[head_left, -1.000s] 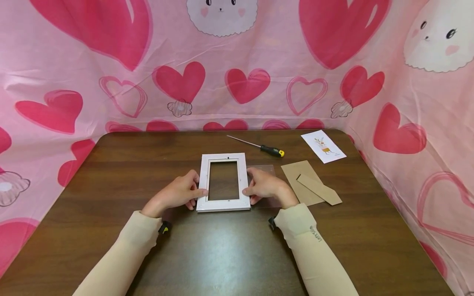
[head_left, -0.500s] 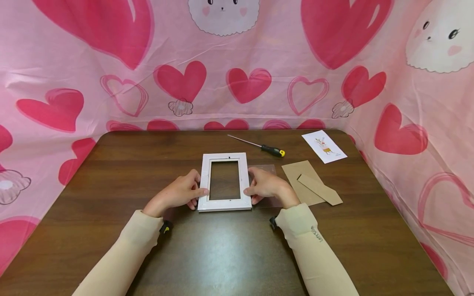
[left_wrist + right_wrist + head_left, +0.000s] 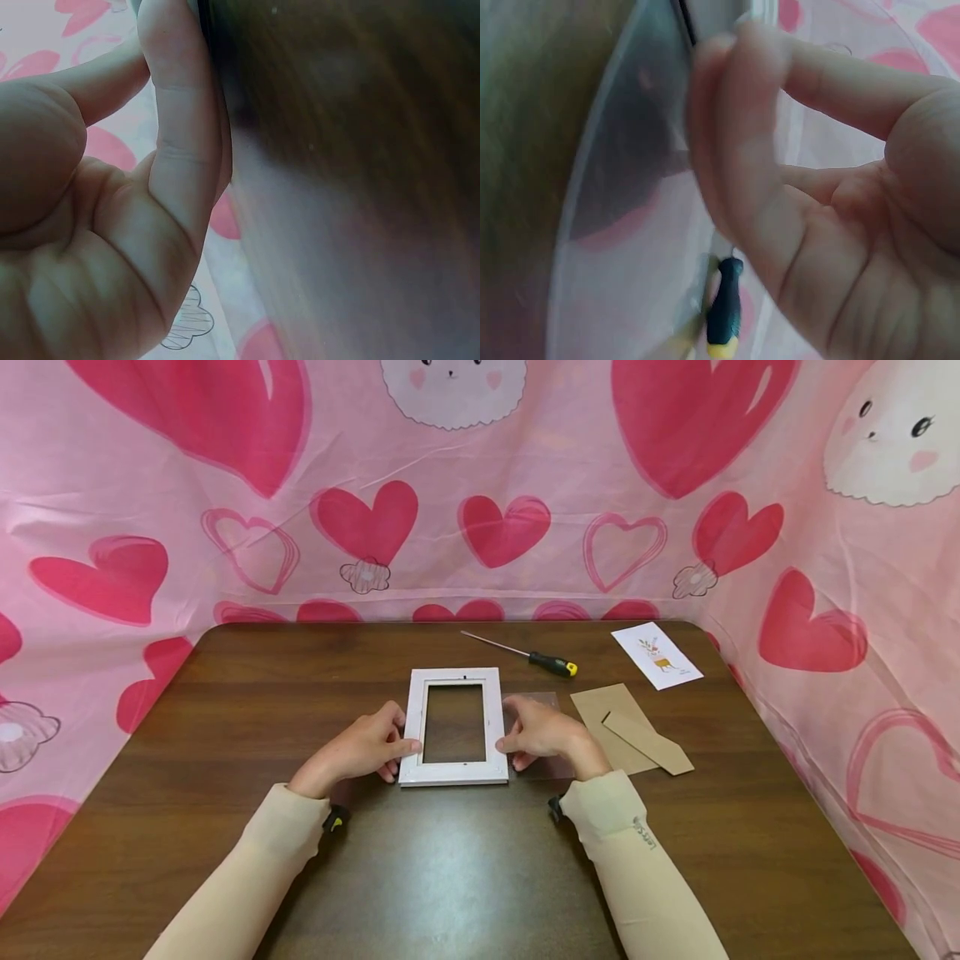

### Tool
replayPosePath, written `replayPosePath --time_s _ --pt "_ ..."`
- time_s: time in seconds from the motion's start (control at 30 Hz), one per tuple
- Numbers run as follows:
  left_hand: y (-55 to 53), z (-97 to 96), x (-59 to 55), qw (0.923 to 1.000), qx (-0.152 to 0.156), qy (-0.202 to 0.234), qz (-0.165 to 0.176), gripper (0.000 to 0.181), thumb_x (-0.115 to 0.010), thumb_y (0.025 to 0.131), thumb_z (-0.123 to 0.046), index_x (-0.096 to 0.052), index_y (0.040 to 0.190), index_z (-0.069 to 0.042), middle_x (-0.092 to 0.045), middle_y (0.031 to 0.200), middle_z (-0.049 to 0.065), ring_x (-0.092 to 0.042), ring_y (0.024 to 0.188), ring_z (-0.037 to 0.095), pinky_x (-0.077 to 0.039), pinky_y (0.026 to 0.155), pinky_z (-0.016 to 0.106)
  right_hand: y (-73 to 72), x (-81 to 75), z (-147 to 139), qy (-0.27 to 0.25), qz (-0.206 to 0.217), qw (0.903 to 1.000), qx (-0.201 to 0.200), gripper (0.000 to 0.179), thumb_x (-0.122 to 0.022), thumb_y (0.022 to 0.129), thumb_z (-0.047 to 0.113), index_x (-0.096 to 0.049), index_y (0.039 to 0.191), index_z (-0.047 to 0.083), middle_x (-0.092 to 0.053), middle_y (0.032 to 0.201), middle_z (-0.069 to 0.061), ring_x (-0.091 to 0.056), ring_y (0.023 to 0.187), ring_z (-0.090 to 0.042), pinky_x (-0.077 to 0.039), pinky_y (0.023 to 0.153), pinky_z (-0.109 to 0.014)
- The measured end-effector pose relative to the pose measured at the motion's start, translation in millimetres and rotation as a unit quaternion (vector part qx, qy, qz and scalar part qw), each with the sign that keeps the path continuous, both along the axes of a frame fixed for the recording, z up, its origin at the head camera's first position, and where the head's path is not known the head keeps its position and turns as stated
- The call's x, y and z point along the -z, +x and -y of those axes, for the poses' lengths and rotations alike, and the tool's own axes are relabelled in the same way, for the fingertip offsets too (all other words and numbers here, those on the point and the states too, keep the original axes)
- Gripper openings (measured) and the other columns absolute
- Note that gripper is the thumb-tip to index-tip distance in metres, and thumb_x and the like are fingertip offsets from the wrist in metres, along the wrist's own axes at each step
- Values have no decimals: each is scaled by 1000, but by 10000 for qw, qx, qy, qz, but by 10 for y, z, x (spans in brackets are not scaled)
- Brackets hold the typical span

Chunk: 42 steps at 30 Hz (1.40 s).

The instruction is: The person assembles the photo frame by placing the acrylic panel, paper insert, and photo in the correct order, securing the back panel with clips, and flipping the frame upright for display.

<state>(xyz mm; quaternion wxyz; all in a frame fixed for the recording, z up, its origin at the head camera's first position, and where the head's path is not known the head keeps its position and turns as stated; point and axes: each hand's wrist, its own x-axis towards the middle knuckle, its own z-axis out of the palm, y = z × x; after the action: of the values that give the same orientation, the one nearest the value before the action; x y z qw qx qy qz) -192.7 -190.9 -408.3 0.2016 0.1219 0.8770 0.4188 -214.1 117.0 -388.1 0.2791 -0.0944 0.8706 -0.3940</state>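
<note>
A white picture frame (image 3: 491,718) with a see-through middle lies on the dark wooden table. At its lower left side, my left hand (image 3: 363,745) pinches the frame, thumb over the top face and fingers curled along the outer edge. My right hand (image 3: 543,735) is at the opposite side, its thumb tip on the right rim and fingers bent beside it. Partly under this hand lies a clear plastic sheet (image 3: 553,767). Fingers of the right hand (image 3: 742,150) look blurred in the right wrist view, with the frame showing just beyond their tips.
Behind the frame lies a screwdriver (image 3: 551,663) with a black and yellow handle. To the right are a brown backing board (image 3: 600,702), a cardboard stand strip (image 3: 648,743) on it, and a white printed card (image 3: 663,660). Pink heart-patterned cloth (image 3: 502,460) hangs around the table (image 3: 450,877).
My right hand has shifted slightly right, its thumb now nearer the frame's outer edge. The left hand keeps its hold, and the frame stays in nearly the same place.
</note>
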Motion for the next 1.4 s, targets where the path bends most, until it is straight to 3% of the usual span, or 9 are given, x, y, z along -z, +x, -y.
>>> replayPosePath --time_s 0.2,0.37,0.47,0.57,0.83,1.17,1.4 --pt "2 13 -2 9999 -82 13 62 43 -77 100 -20 -46 122 2 -61 84 14 -64 58 20 -63 58 36 -18 -111 -173 525 -996 9936 -64 71 -79 97 21 -43 155 0 -65 93 -10 -68 78 -21 -56 77 -35" --pt "11 6 -6 9999 -97 67 87 44 -77 100 -20 -46 122 2 -61 85 15 -64 57 21 -63 57 36 -59 -109 -259 1081 -1664 9800 -176 73 -83 93 25 -48 152 -1 -62 121 -19 -60 106 -30 -53 97 -48" --pt "13 4 -16 9999 -121 51 86 44 -77 100 -20 -47 122 2 -61 85 15 -64 57 21 -63 57 36 -89 -89 -292 1286 -1730 9759 -339 80 -86 90 29 -47 153 -1 -54 140 -24 -55 125 -37 -49 109 -56" --pt "16 4 -21 9998 -143 54 103 43 -77 100 -20 -47 122 2 -61 85 15 -64 57 21 -63 57 36 -146 -78 -331 1436 -1787 9721 -491 86 -90 86 32 -47 153 0 -48 148 -24 -47 136 -42 -46 113 -60" --pt "14 14 -7 9998 -93 166 88 43 -77 100 -19 -46 121 3 -61 84 15 -63 56 19 -63 57 38 -307 -63 -459 1918 -1907 9595 -793 95 -98 77 37 -51 151 1 -43 151 -24 -38 141 -48 -44 115 -60" --pt "22 33 -7 9999 -99 106 74 43 -77 100 -19 -47 121 3 -61 85 15 -64 56 20 -63 58 37 -353 53 -474 2168 -1880 9524 -1027 114 -98 70 54 -46 156 0 -43 151 -25 -36 144 -47 -39 119 -62" --pt "24 20 -37 9999 -121 39 81 44 -77 100 -19 -46 123 3 -61 86 16 -64 57 20 -63 58 36 -439 36 -484 2287 -1914 9491 -1017 105 -101 70 46 -50 148 -1 -45 147 -26 -36 144 -50 -40 118 -60"
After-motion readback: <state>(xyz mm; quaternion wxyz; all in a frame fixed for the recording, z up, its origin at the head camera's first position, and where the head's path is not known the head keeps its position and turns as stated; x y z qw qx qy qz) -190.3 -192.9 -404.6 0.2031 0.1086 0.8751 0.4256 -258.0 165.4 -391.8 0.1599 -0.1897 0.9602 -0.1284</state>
